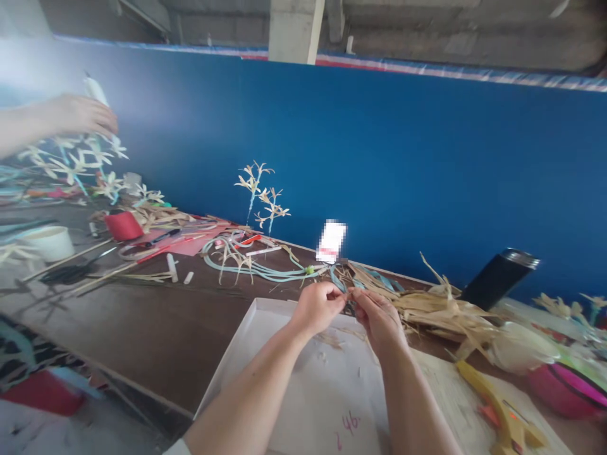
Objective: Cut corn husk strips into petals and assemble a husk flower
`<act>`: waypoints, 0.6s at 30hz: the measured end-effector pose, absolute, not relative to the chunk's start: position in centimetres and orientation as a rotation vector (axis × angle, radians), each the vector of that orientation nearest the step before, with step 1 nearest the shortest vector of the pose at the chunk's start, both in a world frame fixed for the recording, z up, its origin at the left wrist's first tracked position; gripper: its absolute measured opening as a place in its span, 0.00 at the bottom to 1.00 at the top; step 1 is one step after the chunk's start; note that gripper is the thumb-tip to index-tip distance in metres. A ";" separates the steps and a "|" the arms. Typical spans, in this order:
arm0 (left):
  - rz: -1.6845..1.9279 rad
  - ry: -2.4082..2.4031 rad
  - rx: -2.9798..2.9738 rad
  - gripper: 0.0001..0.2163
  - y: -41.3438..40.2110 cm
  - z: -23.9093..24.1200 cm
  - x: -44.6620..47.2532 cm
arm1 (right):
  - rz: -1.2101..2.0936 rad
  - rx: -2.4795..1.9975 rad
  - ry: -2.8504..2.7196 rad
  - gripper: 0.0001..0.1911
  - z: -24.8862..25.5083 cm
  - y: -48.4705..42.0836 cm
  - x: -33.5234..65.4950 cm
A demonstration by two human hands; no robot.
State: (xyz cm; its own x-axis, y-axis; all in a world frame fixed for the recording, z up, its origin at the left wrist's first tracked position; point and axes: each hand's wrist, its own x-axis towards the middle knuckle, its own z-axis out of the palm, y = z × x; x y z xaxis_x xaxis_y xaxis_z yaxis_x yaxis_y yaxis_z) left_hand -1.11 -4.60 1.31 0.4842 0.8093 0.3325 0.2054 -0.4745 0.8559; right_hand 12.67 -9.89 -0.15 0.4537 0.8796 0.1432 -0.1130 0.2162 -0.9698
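My left hand (318, 309) and my right hand (379, 316) meet above the far edge of a shallow white box (237, 354). Thumbs and fingers of both are pinched together around something small and thin, too hidden to name. Small pale scraps (327, 341) lie in the box under my wrists. Just beyond my fingers are pale blue cords (270, 273) and blue strips (370, 277). A heap of dry tan husk strips (441, 311) lies right of my right hand.
A yellow glue gun (502, 411), a pink pouch (564, 388) and a tilted black flask (497, 278) are at right. A bright phone (331, 241) and husk flowers (253, 180) stand by the blue wall. Another person's hand (90, 117) holds a white object at left.
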 end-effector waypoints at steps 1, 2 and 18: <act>0.973 0.844 1.947 0.15 -4.6 1.3 -1.1 | 0.815 -1.144 -0.835 0.16 -0.1 -9.9 12.7; 0.967 0.845 1.946 0.15 -4.6 1.2 -1.1 | 0.808 -1.163 -0.824 0.16 -0.1 -9.9 12.7; 0.855 0.729 1.788 0.16 -3.2 -1.1 0.0 | 1.019 -1.033 -0.600 0.13 -0.6 -9.1 13.6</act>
State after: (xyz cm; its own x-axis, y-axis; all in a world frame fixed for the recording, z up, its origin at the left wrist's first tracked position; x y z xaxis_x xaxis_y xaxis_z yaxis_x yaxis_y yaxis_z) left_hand 0.01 -3.17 -1.10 0.5709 0.7900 0.2235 0.0960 -0.3346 0.9375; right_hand 13.64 -9.10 -0.61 0.4336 0.9000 -0.0444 -0.3979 0.1470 -0.9056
